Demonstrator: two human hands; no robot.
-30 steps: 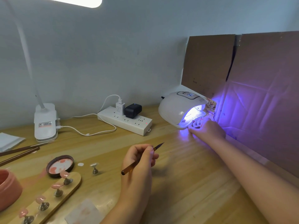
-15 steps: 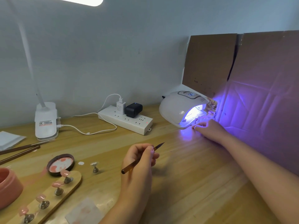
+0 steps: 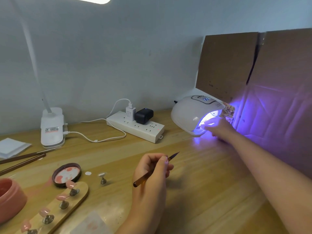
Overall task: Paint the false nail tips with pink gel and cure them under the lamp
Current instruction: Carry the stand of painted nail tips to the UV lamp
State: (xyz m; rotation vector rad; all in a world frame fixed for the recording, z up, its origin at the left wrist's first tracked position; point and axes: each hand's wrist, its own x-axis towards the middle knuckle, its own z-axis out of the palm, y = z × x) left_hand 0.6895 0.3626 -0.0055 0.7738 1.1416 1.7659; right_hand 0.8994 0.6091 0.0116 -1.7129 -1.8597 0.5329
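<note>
**Nail tip goes under the purple light as painted set waits on the counter**

A wooden counter (image 3: 194, 191) runs along a pale wall, with brown cardboard (image 3: 253, 68) propped at the far right and washed in violet glow. At the far right sits the white curing lamp (image 3: 190, 114), lit and showing a blue digital readout too blurred to read. The right hand (image 3: 217, 127) reaches into its mouth; glare hides the fingers, so whether they grip anything cannot be told. The left hand (image 3: 150, 168), near centre, pinches a slim amber brush (image 3: 152, 171), tip pointing far and right.

At far centre lies a white power strip (image 3: 136, 127) with two plugs; at far left, a desk-lamp base (image 3: 52, 127) bears a label whose print is illegible. At the near left, a wooden holder board (image 3: 57, 210) carries four pink-coated nail tips (image 3: 44, 212) on small stands, beside a pink gel jar (image 3: 10, 198) and its smeared lid (image 3: 66, 173). One lone stand (image 3: 102, 178) holds what looks like an unpainted tip.

Risks, as judged: a wet tip nudged against the lamp's rim could smear, and the idle brush could pick up dust or drip gel.
</note>
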